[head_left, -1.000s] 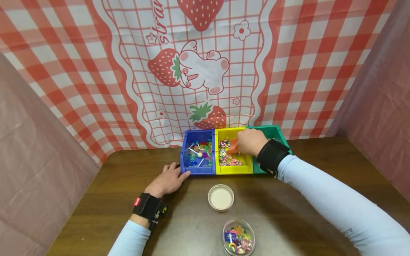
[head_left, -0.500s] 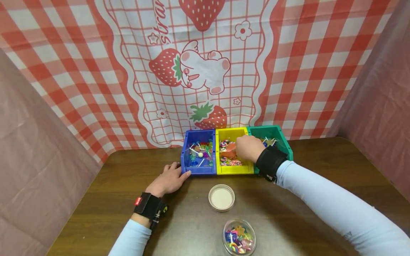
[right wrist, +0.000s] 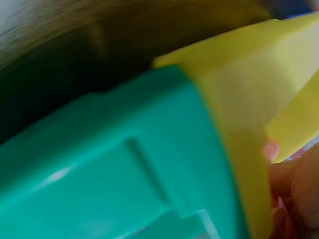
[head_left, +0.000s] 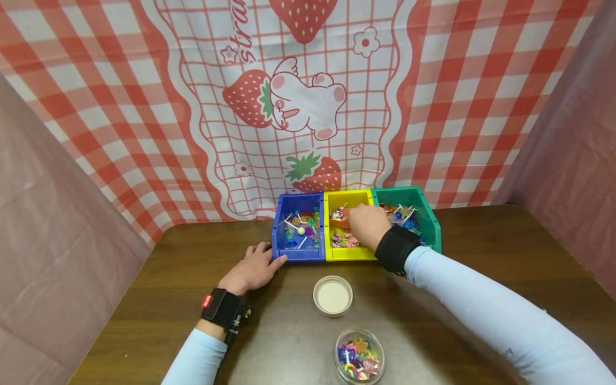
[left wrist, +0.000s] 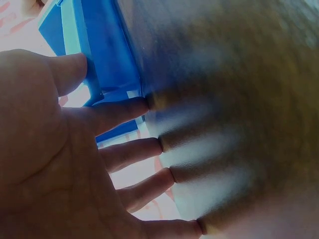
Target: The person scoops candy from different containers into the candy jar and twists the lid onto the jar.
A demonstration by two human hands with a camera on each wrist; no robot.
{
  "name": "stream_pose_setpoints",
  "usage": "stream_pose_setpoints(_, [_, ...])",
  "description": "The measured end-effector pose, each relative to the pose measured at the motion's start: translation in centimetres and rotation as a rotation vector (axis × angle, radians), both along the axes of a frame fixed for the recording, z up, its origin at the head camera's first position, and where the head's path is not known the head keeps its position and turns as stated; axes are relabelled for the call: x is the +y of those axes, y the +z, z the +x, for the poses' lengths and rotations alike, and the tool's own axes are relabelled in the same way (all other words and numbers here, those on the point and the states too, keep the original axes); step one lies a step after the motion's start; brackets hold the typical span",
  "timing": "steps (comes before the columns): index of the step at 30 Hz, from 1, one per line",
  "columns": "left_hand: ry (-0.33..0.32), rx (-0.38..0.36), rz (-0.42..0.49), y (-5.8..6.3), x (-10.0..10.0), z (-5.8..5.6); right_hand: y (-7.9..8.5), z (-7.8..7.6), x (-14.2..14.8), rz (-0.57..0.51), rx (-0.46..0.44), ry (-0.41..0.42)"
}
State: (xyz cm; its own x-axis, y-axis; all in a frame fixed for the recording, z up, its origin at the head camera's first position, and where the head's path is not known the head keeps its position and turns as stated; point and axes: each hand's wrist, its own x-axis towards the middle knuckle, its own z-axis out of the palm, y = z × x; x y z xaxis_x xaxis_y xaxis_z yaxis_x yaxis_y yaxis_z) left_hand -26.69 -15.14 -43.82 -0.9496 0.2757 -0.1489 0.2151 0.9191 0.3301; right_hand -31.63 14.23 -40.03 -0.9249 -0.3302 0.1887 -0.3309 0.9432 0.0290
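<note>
In the head view, my right hand (head_left: 369, 225) grips an orange scoop (head_left: 340, 218) inside the yellow bin (head_left: 350, 253). Small swirl-patterned candy pieces (head_left: 344, 239) lie in that bin, and some appear at the scoop's mouth. The fist hides the scoop's handle. My left hand (head_left: 251, 271) rests at the front left corner of the blue bin (head_left: 299, 256). In the left wrist view, its thumb touches the rim of the blue bin (left wrist: 107, 45), while the spread, straight fingers (left wrist: 132, 152) reach the tabletop. The right wrist view is blurred.
The green bin (head_left: 430, 230) with mixed candy charms adjoins the yellow bin on the right. In front stand a small white round dish (head_left: 333, 297) and a clear round container (head_left: 339, 369) of colourful charms. A checked cloth (head_left: 443, 107) hangs behind the table (head_left: 183, 267).
My right hand has shifted slightly left with the scoop, which dipped into the swirl candy and now sits higher in the bin. More of the green bin shows. My left hand stays put.
</note>
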Motion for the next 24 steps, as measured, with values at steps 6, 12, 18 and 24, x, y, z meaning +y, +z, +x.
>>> stream_pose_setpoints(6, [0.01, -0.011, -0.005, 0.0, -0.2, 0.1, -0.6, 0.3, 0.2, 0.014, 0.077, 0.041])
stream_pose_setpoints(12, [-0.001, -0.003, 0.004, 0.0, 0.2, 0.1, 0.1, 0.3, -0.2, -0.004, 0.079, 0.015])
stream_pose_setpoints(18, [0.005, -0.005, 0.0, 0.2, 0.3, 0.0, 0.1, 0.2, -0.1, 0.008, 0.092, 0.037])
stream_pose_setpoints(24, [0.011, -0.018, 0.003, 0.1, 0.2, 0.1, -1.4, 0.4, 0.9, 0.035, 0.203, 0.103])
